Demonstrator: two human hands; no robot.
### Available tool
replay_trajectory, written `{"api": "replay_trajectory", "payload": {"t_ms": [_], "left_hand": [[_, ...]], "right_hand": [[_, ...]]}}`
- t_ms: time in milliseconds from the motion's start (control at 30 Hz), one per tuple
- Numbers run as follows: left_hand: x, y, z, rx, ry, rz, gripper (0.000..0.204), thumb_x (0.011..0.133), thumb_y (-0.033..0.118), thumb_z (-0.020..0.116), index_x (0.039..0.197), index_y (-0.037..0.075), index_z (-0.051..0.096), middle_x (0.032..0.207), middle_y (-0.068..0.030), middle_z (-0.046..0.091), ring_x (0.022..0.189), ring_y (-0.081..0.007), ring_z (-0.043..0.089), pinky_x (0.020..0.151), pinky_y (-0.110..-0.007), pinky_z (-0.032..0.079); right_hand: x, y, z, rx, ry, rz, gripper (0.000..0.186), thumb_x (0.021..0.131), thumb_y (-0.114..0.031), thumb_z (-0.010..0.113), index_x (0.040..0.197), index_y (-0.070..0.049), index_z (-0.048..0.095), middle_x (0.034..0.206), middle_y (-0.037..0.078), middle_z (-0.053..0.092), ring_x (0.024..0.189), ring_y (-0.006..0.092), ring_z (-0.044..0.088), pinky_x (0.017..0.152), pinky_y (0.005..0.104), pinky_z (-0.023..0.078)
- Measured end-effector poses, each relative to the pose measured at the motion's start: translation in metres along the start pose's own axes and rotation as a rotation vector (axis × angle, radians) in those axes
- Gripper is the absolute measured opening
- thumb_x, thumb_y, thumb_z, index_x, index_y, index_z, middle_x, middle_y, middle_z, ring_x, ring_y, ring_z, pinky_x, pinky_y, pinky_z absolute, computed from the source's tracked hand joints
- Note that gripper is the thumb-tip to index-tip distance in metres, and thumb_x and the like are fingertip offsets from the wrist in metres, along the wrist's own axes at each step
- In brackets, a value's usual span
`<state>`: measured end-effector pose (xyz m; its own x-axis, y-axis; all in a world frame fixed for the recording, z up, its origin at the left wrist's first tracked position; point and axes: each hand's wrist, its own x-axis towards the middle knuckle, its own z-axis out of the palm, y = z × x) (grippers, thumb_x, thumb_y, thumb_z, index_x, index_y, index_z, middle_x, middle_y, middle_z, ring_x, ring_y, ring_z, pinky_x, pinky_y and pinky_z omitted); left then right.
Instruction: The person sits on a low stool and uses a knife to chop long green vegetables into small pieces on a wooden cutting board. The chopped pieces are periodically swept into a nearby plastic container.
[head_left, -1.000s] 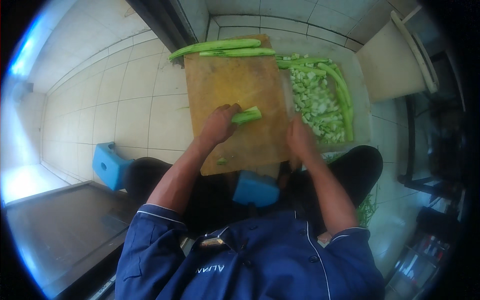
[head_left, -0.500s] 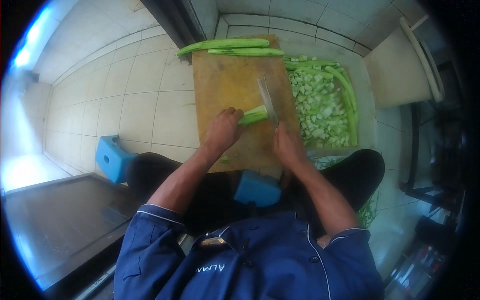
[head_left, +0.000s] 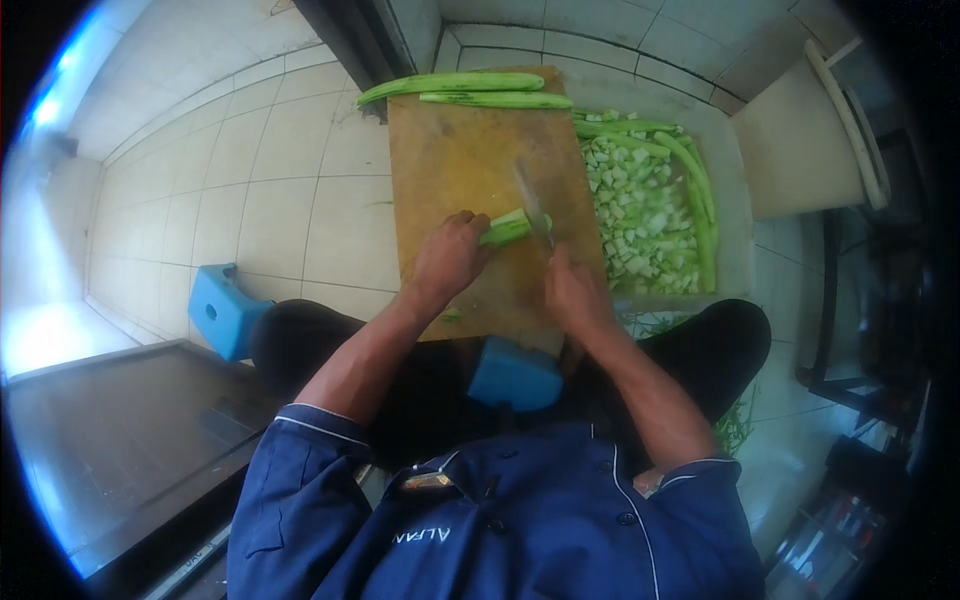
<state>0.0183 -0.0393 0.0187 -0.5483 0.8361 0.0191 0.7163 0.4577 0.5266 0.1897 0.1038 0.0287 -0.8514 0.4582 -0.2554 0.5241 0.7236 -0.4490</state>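
My left hand (head_left: 452,248) is closed round a short length of long green gourd (head_left: 507,229), pressing it on the wooden cutting board (head_left: 460,150). In my right hand (head_left: 575,290) is the handle of a cleaver (head_left: 531,195). Its blade, slightly smeared by motion, crosses the gourd's right end, and a bit of pale green shows just past it. Two long whole gourds (head_left: 480,84) lie along the board's far edge. Right of the board, a pale tub (head_left: 735,250) holds many diced pieces (head_left: 635,215) and several long gourds (head_left: 690,165).
A blue stool (head_left: 515,375) is at the board's near edge between my knees. Another blue stool (head_left: 222,310) stands on the tiled floor to the left. A large pale bin (head_left: 800,140) is at the far right, and green peelings (head_left: 735,430) lie by my right knee.
The cleaver has shifted slightly at the gourd's right end, and a pale bit now shows to the right of its blade. My left hand keeps its hold in nearly the same place.
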Motion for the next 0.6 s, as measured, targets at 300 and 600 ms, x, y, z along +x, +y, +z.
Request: {"api": "replay_trajectory", "payload": {"t_ms": [300,600], "left_hand": [[0.0,0.0,0.002,0.016,0.026,0.02,0.025,0.082,0.016,0.072,0.101,0.005,0.062,0.099,-0.0171,0.063,0.099,-0.0375,0.062,0.081,-0.048,0.052],[-0.004,-0.001,0.001,-0.002,0.059,0.028,0.028,0.082,0.018,0.075,0.102,0.003,0.062,0.099,-0.0178,0.063,0.096,-0.0397,0.063,0.081,-0.049,0.052]], "right_hand": [[-0.005,-0.015,-0.005,0.02,-0.063,-0.029,0.026,0.097,-0.018,0.045,0.115,0.001,0.044,0.08,0.029,0.067,0.08,0.0483,0.067,0.074,0.0591,0.051],[-0.009,-0.024,0.005,0.012,-0.06,-0.06,0.03,0.096,-0.018,0.046,0.117,0.004,0.048,0.075,0.026,0.067,0.075,0.048,0.067,0.071,0.0586,0.052]]}}
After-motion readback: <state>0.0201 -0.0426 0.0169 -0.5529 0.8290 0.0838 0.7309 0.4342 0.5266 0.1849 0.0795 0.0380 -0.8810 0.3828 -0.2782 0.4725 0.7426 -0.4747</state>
